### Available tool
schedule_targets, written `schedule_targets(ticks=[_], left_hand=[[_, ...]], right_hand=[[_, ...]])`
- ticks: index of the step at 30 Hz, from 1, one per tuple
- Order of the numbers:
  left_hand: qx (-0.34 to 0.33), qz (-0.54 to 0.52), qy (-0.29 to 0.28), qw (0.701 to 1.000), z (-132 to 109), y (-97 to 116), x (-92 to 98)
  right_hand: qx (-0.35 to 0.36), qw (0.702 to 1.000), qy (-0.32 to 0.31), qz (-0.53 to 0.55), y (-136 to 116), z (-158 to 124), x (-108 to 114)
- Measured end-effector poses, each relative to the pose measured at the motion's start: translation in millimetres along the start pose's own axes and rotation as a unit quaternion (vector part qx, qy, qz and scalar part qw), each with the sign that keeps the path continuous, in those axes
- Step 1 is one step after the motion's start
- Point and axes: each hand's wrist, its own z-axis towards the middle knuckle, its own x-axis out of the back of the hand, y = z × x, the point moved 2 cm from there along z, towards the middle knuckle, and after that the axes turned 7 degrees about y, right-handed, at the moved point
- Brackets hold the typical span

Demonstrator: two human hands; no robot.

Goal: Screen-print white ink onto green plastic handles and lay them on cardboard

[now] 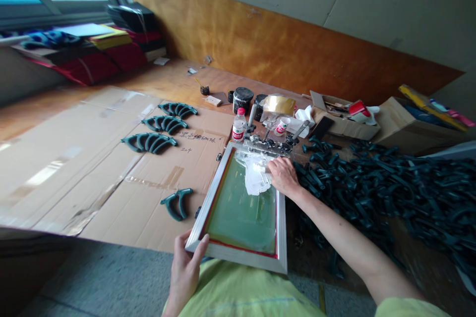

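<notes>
A screen printing frame (pixel 243 256) with a pale metal border and green mesh (pixel 238 218) lies tilted in front of me. My left hand (pixel 188 257) grips its near left corner, thumb on top and fingers at the outer side. White ink (pixel 258 178) is spread over the far part of the mesh. My right hand (pixel 283 174) is closed at the ink's right edge on a small pale squeegee (pixel 265 168), mostly hidden by the fingers. At the far end, the frame meets a metal clamp (pixel 269 146) with knobs and upright rods.
Dark green curved plastic parts (pixel 148 142) stand in rows on flattened cardboard (pixel 111 198); another pair (pixel 177 203) lies nearer. A large heap of similar parts (pixel 345 193) fills the right. Behind the clamp are a red-capped bottle (pixel 238 126), black tub (pixel 243 99), tape roll (pixel 278 104) and cardboard box (pixel 345 121).
</notes>
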Motion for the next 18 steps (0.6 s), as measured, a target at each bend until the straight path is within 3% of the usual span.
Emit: schedule_targets(ticks=[14,18], left_hand=[[0.010,0.005,-0.037,0.999,4.8,-10.8,1.3],[0.004,0.006,-0.017,1.000,3.9,-8.7,1.5]], right_hand=[[-0.007,1.000,0.007,0.003,-2.7,3.6,4.2],[-0.014,1.000,0.016,0.000,-0.7,0.4,7.4]])
